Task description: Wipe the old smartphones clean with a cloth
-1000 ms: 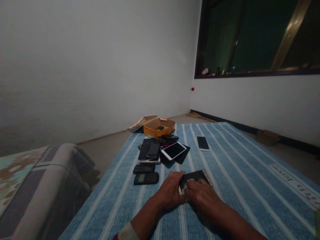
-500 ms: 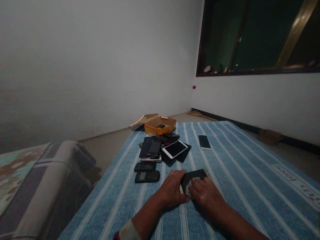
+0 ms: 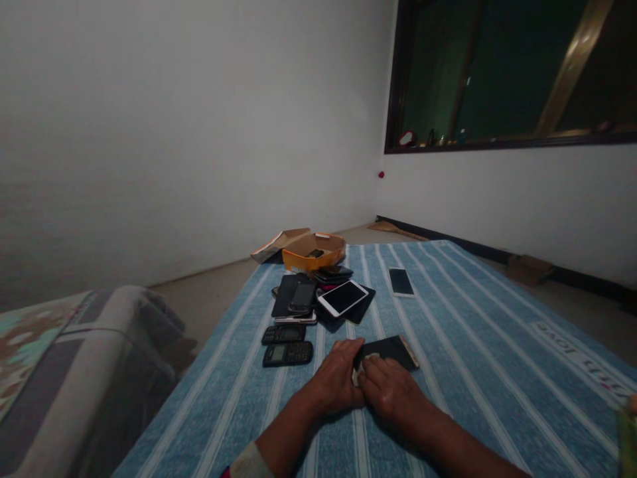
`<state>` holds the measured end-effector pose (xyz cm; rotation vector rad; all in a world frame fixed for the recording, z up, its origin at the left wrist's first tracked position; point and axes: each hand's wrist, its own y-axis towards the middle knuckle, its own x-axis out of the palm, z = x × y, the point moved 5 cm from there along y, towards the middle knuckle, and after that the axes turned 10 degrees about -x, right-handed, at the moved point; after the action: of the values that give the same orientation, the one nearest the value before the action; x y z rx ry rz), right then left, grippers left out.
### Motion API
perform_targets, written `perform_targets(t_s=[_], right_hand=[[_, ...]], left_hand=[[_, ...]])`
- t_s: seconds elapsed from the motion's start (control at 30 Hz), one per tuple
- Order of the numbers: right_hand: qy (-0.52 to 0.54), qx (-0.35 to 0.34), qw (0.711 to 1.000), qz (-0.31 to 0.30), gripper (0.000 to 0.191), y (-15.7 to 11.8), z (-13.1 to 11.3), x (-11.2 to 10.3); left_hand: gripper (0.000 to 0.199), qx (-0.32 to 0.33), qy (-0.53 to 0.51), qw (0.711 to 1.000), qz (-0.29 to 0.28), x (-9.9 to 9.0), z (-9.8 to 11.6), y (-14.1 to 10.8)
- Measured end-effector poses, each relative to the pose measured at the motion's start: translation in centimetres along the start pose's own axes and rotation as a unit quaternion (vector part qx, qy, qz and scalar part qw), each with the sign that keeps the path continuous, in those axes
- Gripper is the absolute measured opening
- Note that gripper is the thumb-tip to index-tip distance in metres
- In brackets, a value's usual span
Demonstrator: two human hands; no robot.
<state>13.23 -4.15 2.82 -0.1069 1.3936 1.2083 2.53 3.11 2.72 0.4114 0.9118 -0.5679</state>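
Note:
A dark-screened phone (image 3: 393,352) with a pale gold edge lies at an angle on the blue striped cloth. My left hand (image 3: 339,377) grips its left end, thumb and fingers on either side. My right hand (image 3: 391,392) is closed on a crumpled whitish cloth (image 3: 369,360), pressed on the left part of the screen. Two black keypad phones (image 3: 287,354) lie left of my hands. Beyond them is a pile of phones, with a white phone (image 3: 343,298) on top at its right side.
An open orange box (image 3: 314,255) stands behind the pile, its lid beside it. Another white phone (image 3: 401,282) lies apart on the right. A covered bed or seat (image 3: 119,345) is at the left. Something green and yellow (image 3: 628,438) shows at the right edge.
My right hand and the cloth have moved left over the screen towards my left hand. The phone's right end now shows more and sits turned. The view has shifted slightly.

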Motion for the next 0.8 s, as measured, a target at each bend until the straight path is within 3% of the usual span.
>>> perform_targets(t_s=[0.27,0.5,0.8], right_hand=[[0.0,-0.014,0.999,-0.038,0.023,-1.7,1.2,-0.5],[-0.002,-0.018,1.0,-0.014,0.015,-0.6,0.6,-0.1],[0.094,0.014,0.995,-0.028,0.009,0.9,0.2,0.7]], left_hand=[[0.104,-0.059,-0.025,0.997,-0.033,-0.1,-0.1,0.0],[0.097,-0.034,-0.014,0.999,-0.008,0.1,0.1,0.2],[0.095,-0.005,-0.001,1.0,-0.002,0.4,-0.6,0.2]])
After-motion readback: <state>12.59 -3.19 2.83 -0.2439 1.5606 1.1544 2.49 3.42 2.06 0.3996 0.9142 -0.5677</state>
